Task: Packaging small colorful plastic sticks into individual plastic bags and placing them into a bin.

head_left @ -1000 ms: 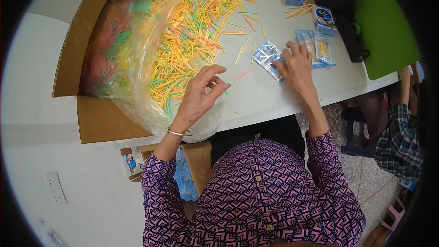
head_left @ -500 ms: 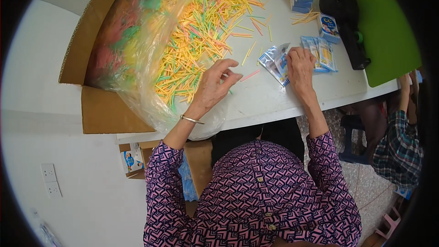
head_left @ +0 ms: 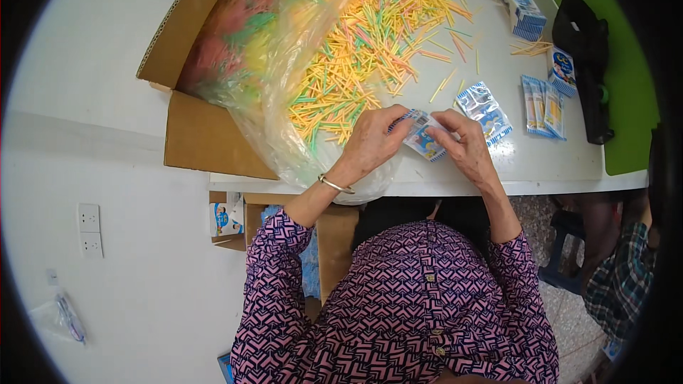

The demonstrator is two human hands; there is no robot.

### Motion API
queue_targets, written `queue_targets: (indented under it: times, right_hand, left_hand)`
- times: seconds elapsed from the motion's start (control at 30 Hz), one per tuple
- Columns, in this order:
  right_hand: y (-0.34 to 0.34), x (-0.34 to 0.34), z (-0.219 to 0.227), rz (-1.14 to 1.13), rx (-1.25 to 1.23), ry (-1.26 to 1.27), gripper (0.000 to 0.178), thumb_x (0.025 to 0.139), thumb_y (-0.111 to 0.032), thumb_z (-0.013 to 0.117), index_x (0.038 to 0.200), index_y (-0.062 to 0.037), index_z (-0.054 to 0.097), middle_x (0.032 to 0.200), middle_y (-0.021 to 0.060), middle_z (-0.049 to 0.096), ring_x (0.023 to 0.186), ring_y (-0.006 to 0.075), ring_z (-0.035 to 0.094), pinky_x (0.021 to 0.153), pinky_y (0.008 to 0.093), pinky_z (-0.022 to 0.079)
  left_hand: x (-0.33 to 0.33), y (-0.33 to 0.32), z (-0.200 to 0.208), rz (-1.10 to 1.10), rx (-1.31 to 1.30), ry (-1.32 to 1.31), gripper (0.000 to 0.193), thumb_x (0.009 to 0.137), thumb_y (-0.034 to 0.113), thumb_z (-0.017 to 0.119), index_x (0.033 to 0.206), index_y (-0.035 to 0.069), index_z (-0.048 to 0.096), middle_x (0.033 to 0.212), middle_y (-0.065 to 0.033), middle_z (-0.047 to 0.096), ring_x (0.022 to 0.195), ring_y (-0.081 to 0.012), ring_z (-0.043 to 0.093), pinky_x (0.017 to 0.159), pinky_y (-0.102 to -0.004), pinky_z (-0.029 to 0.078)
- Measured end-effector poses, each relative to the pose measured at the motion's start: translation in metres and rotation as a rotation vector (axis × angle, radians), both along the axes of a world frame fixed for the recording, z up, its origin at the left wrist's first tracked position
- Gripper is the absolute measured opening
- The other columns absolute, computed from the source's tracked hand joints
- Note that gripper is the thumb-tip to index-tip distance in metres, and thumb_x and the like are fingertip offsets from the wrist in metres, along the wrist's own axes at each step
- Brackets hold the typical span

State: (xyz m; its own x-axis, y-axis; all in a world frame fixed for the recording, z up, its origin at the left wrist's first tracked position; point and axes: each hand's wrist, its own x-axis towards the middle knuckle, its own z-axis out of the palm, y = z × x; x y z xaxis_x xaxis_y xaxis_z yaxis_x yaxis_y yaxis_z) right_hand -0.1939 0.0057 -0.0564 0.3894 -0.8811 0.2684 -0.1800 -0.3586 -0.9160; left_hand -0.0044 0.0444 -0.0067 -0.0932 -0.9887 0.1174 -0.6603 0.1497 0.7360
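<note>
Between my two hands is a small blue-and-clear plastic packet (head_left: 425, 144), held above the table's near edge. My left hand (head_left: 376, 141) pinches its left side near the top corner, fingers bent. My right hand (head_left: 466, 144) grips the right side, thumb across the front. Just beyond my right hand another flat blue-and-clear packet (head_left: 485, 112) lies on the table. To the left of my hands spreads a big heap of thin coloured sticks (head_left: 363, 57), yellow, orange, pink and green, spilling from a clear plastic bag (head_left: 284, 64).
An open cardboard box (head_left: 206, 131) holds the bag at the left. Filled packets (head_left: 543, 107) lie at the right, near a small blue box (head_left: 562, 70), stacked boxes (head_left: 525, 14) and a black object (head_left: 587, 64). A green panel (head_left: 637, 85) edges the table; another person's plaid sleeve (head_left: 622, 277) shows beyond.
My hands have come together, and one packet is now lifted between them. The left hand went from the loose sticks to the packet. The whole view has shifted, with the table contents farther right.
</note>
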Motion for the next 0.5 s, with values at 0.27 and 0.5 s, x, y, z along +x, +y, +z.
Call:
queue_targets:
  times: [0.27, 0.5]
  right_hand:
    - [0.009, 0.011, 0.0, 0.142, 0.269, -0.048, 0.017, 0.086, -0.012, 0.063, 0.089, 0.0045, 0.063, 0.069, 0.0007, 0.059, 0.065, 0.005, 0.05, 0.058, 0.0211, 0.039]
    - [0.011, 0.013, -0.003, 0.174, 0.209, 0.013, 0.021, 0.086, -0.016, 0.063, 0.083, 0.0055, 0.062, 0.061, 0.0082, 0.055, 0.055, 0.0115, 0.048, 0.051, 0.0286, 0.038]
  left_hand:
    - [0.009, 0.013, -0.01, 0.035, -0.069, -0.004, 0.016, 0.086, 0.012, 0.06, 0.091, -0.002, 0.064, 0.067, -0.0146, 0.059, 0.056, -0.0184, 0.052, 0.054, -0.0295, 0.042]
    - [0.018, 0.016, -0.016, -0.013, -0.022, -0.1, 0.015, 0.086, 0.012, 0.059, 0.089, -0.002, 0.061, 0.074, -0.016, 0.06, 0.063, -0.0259, 0.057, 0.058, -0.0296, 0.044]
